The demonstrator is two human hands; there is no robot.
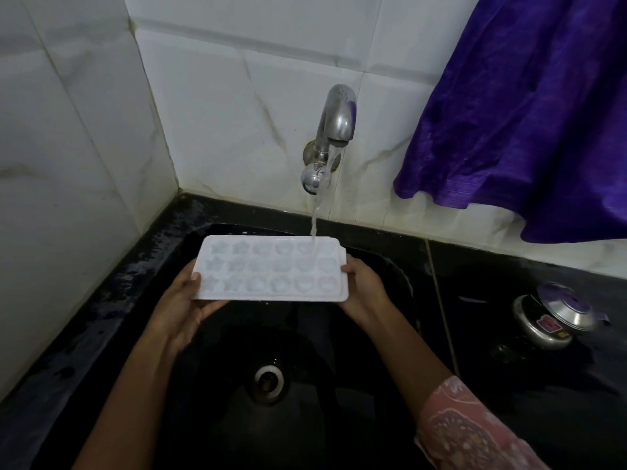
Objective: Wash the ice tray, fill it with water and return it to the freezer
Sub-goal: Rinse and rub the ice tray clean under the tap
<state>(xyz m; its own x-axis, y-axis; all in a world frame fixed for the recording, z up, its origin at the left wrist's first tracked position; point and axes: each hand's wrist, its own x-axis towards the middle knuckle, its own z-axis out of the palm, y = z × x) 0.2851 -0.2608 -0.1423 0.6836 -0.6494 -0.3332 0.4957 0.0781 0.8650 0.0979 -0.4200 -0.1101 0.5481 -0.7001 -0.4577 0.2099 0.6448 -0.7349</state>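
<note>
A white ice tray [271, 269] with star and round moulds is held level over the black sink [403, 276]. My left hand [179, 303] grips its left end, thumb on the rim and fingers underneath. My right hand [364, 290] holds its right end the same way. Water runs from the steel tap [336, 120] on the tiled back wall and lands on the tray's far right corner.
The sink drain [269, 381] lies below the tray. A wet black counter [112, 293] surrounds the sink. A steel pot with a lid [556, 317] stands on the counter at the right. A purple cloth [529, 110] hangs over the wall at upper right.
</note>
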